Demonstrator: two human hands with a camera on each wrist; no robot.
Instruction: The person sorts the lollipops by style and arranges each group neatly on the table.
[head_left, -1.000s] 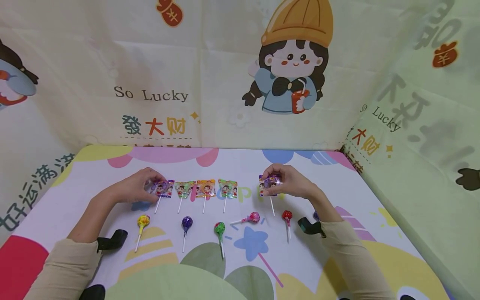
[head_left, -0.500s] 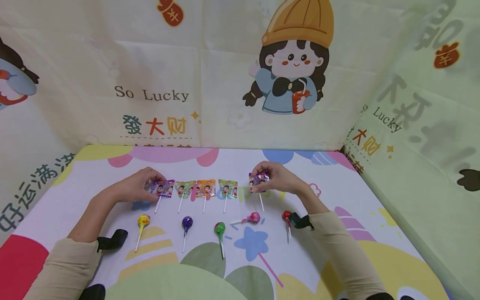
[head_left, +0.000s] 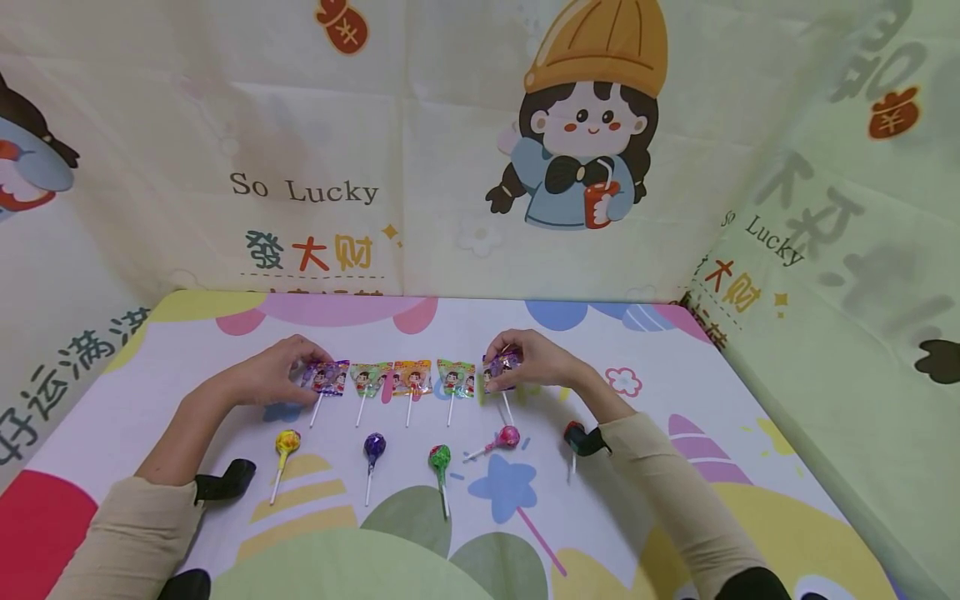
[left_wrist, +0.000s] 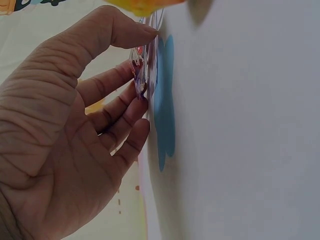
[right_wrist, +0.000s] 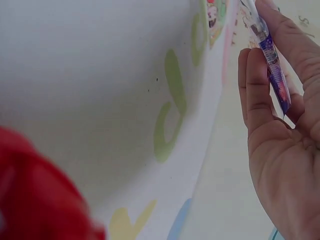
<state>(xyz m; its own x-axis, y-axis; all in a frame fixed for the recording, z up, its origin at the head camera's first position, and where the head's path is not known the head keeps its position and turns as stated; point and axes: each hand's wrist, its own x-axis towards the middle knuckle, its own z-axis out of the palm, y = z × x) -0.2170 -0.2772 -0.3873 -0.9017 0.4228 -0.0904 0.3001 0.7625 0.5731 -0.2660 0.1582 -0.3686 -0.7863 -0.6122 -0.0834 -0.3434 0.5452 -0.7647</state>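
Note:
My left hand pinches the edge of a purple-wrapped flat lollipop at the row's left end; thumb and fingers sit on either side of its wrapper in the left wrist view. To its right lie a green-wrapped lollipop, an orange one and another green one, sticks towards me. Just right of these, my right hand holds a second purple-wrapped lollipop between thumb and fingers, its wrapper standing off the table in the right wrist view.
Nearer me lie round lollipops: yellow, purple, green, pink on its side, and red, partly hidden by the black wrist mount. A patterned cloth covers the table; printed curtains hang behind.
My right hand has carried its purple-wrapped lollipop leftward, up beside the right green-wrapped one. The pink round lollipop's stick has turned slightly. My left hand stays put.

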